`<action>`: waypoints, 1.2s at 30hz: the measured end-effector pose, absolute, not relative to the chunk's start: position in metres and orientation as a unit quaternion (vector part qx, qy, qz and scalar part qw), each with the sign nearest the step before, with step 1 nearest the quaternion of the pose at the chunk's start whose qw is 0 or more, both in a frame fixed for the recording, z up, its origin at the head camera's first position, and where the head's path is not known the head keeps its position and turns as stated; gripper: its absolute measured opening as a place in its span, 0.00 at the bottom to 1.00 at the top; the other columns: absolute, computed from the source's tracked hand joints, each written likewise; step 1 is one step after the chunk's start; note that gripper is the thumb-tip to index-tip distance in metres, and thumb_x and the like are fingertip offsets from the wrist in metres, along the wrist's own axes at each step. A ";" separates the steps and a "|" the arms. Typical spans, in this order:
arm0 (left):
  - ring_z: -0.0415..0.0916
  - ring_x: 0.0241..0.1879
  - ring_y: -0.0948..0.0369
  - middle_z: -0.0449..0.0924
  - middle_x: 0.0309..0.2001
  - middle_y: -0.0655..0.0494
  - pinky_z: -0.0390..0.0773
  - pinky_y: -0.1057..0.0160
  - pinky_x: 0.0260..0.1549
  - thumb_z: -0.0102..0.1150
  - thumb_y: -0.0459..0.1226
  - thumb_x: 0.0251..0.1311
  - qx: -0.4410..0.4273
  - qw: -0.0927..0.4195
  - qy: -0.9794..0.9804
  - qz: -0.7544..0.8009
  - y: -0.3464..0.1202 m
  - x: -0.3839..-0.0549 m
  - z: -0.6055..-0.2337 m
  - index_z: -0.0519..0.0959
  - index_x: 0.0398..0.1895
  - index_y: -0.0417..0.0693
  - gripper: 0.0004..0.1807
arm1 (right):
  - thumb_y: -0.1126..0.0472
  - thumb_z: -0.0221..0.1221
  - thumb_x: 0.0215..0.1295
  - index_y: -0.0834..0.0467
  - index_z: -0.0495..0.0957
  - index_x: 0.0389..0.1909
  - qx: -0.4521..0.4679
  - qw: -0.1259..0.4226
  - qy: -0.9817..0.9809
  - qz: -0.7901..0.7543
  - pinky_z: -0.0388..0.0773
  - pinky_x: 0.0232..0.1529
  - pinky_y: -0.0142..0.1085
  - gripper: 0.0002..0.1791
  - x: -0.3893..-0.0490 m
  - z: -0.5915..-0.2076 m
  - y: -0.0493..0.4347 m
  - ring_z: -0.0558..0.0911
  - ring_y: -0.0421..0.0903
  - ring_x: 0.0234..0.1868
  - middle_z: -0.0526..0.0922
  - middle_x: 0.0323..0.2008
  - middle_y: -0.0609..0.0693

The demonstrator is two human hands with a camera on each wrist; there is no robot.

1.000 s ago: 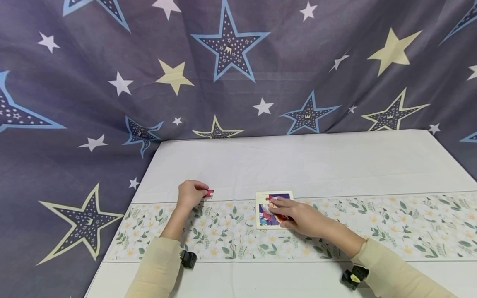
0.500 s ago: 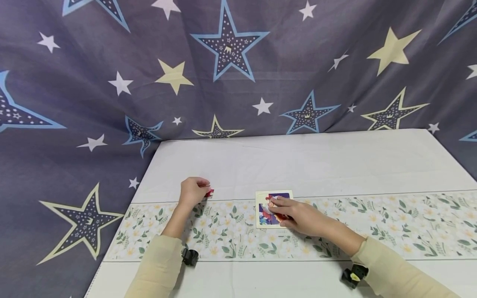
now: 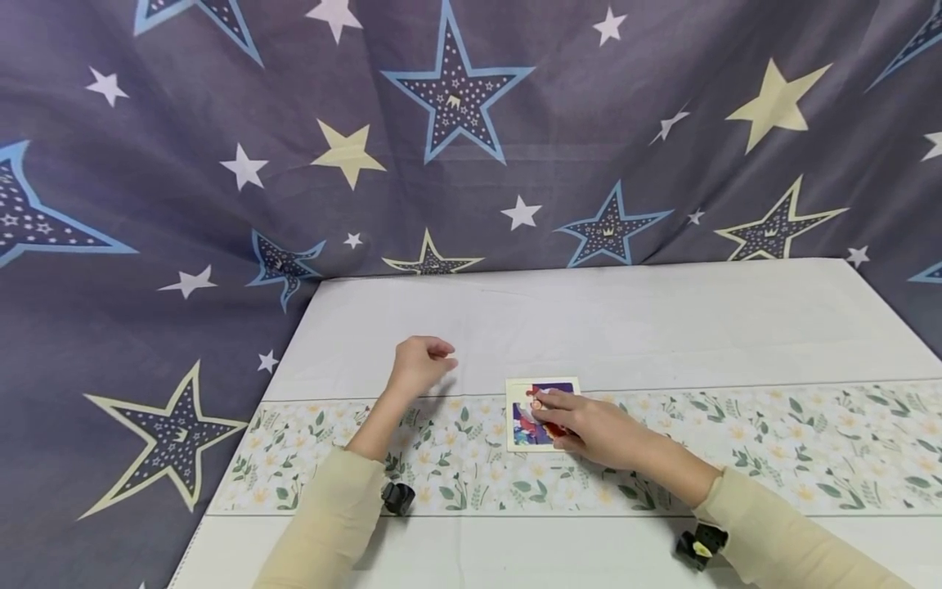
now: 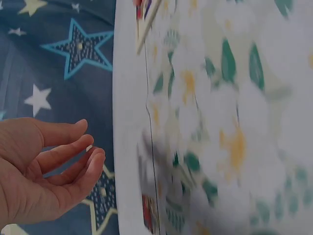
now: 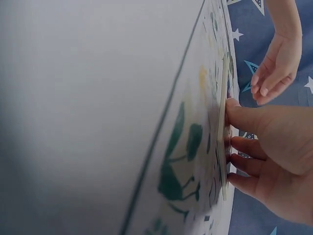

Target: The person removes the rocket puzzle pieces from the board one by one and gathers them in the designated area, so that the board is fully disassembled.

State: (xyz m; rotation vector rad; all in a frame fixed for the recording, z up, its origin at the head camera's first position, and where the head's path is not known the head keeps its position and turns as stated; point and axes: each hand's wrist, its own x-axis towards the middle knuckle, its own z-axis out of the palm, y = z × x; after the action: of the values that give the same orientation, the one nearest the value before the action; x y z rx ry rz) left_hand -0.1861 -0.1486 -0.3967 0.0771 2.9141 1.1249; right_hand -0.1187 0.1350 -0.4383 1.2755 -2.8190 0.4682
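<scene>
In the head view my left hand (image 3: 421, 366) hovers over the white part of the cloth, left of a small framed jigsaw puzzle (image 3: 519, 391). Its fingers curl loosely, and no object shows between them in the left wrist view. There, a small reddish flat piece (image 4: 149, 213), perhaps a puzzle piece, lies on the cloth; the head view does not show it. My right hand (image 3: 599, 429) rests on the puzzle's right side, covering part of its purple and red picture. In the right wrist view, its fingertips touch the thin board (image 5: 222, 147).
A white tablecloth (image 3: 662, 327) with a flowered band (image 3: 736, 442) covers the table. Behind and to the left hangs a dark curtain (image 3: 309, 196) printed with stars. Black wrist cameras (image 3: 398, 497) sit on both arms.
My left hand first covered more of the red piece, then moved right and slightly away from me, its fingers parting. The right hand and the puzzle have stayed in place.
</scene>
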 end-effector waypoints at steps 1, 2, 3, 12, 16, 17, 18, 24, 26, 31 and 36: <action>0.82 0.40 0.52 0.85 0.42 0.43 0.82 0.58 0.41 0.66 0.34 0.55 0.029 0.011 0.932 0.361 -0.144 -0.186 -0.397 0.84 0.42 0.39 0.11 | 0.57 0.63 0.62 0.57 0.73 0.62 0.408 0.007 -0.901 0.148 0.82 0.47 0.45 0.27 -0.118 -0.438 0.135 0.78 0.58 0.60 0.73 0.65 0.59; 0.82 0.40 0.52 0.86 0.41 0.44 0.82 0.59 0.40 0.66 0.34 0.55 0.033 0.013 0.932 0.362 -0.140 -0.186 -0.398 0.84 0.41 0.39 0.11 | 0.57 0.63 0.62 0.57 0.73 0.62 0.408 0.007 -0.901 0.148 0.82 0.47 0.45 0.27 -0.118 -0.439 0.135 0.78 0.58 0.60 0.73 0.65 0.59; 0.82 0.39 0.53 0.86 0.41 0.44 0.82 0.59 0.40 0.66 0.34 0.55 0.037 0.015 0.931 0.363 -0.136 -0.185 -0.398 0.84 0.41 0.40 0.11 | 0.57 0.63 0.62 0.57 0.73 0.62 0.408 0.007 -0.901 0.147 0.82 0.47 0.45 0.27 -0.117 -0.439 0.135 0.77 0.58 0.60 0.73 0.65 0.59; 0.81 0.38 0.55 0.85 0.40 0.45 0.81 0.61 0.39 0.65 0.33 0.56 0.076 0.063 0.920 0.380 -0.103 -0.179 -0.402 0.84 0.41 0.39 0.10 | 0.57 0.63 0.61 0.57 0.74 0.61 0.410 0.000 -0.899 0.153 0.81 0.50 0.45 0.27 -0.113 -0.436 0.139 0.76 0.58 0.63 0.72 0.65 0.58; 0.81 0.37 0.56 0.85 0.38 0.47 0.81 0.62 0.38 0.65 0.34 0.56 0.103 0.086 0.913 0.385 -0.091 -0.175 -0.409 0.84 0.41 0.40 0.10 | 0.57 0.63 0.62 0.57 0.74 0.62 0.410 -0.009 -0.899 0.155 0.81 0.50 0.43 0.26 -0.113 -0.437 0.142 0.75 0.57 0.64 0.71 0.67 0.57; 0.81 0.37 0.56 0.85 0.38 0.47 0.81 0.63 0.38 0.65 0.34 0.56 0.111 0.091 0.912 0.385 -0.087 -0.174 -0.411 0.84 0.41 0.40 0.10 | 0.57 0.63 0.62 0.57 0.73 0.62 0.410 -0.012 -0.899 0.156 0.81 0.50 0.43 0.26 -0.113 -0.437 0.142 0.75 0.57 0.64 0.71 0.67 0.57; 0.81 0.37 0.56 0.86 0.38 0.47 0.81 0.63 0.38 0.65 0.34 0.56 0.116 0.095 0.911 0.385 -0.084 -0.173 -0.412 0.84 0.41 0.40 0.10 | 0.57 0.63 0.62 0.57 0.74 0.62 0.411 -0.012 -0.898 0.158 0.82 0.49 0.43 0.26 -0.113 -0.437 0.143 0.75 0.57 0.63 0.71 0.67 0.58; 0.79 0.30 0.62 0.87 0.34 0.50 0.77 0.69 0.32 0.66 0.34 0.55 0.136 0.113 0.908 0.380 -0.068 -0.168 -0.421 0.86 0.36 0.42 0.07 | 0.58 0.62 0.62 0.57 0.74 0.62 0.412 -0.014 -0.895 0.168 0.82 0.48 0.43 0.26 -0.113 -0.438 0.146 0.75 0.58 0.63 0.71 0.66 0.58; 0.77 0.29 0.64 0.87 0.33 0.51 0.75 0.71 0.30 0.66 0.34 0.54 0.139 0.118 0.907 0.380 -0.065 -0.167 -0.423 0.86 0.35 0.42 0.06 | 0.57 0.62 0.62 0.58 0.74 0.62 0.413 -0.013 -0.895 0.170 0.82 0.47 0.43 0.26 -0.113 -0.438 0.146 0.76 0.58 0.62 0.71 0.66 0.58; 0.77 0.28 0.66 0.87 0.33 0.52 0.75 0.72 0.29 0.66 0.34 0.54 0.143 0.123 0.902 0.389 -0.060 -0.166 -0.425 0.86 0.34 0.43 0.05 | 0.58 0.63 0.61 0.58 0.74 0.62 0.413 -0.015 -0.894 0.173 0.82 0.48 0.43 0.27 -0.114 -0.438 0.149 0.75 0.58 0.63 0.71 0.66 0.58; 0.78 0.28 0.66 0.87 0.33 0.52 0.74 0.72 0.28 0.66 0.34 0.55 0.142 0.127 0.897 0.398 -0.059 -0.166 -0.427 0.86 0.33 0.44 0.04 | 0.58 0.63 0.61 0.58 0.74 0.62 0.416 -0.018 -0.892 0.175 0.81 0.49 0.43 0.27 -0.114 -0.438 0.152 0.75 0.58 0.63 0.71 0.66 0.58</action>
State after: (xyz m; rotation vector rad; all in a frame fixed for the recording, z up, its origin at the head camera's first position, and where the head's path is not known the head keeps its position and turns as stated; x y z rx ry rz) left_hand -0.1663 -0.0593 -0.4267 0.4143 2.6119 1.1574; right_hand -0.1140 0.1517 -0.4376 1.3231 -2.8358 0.5569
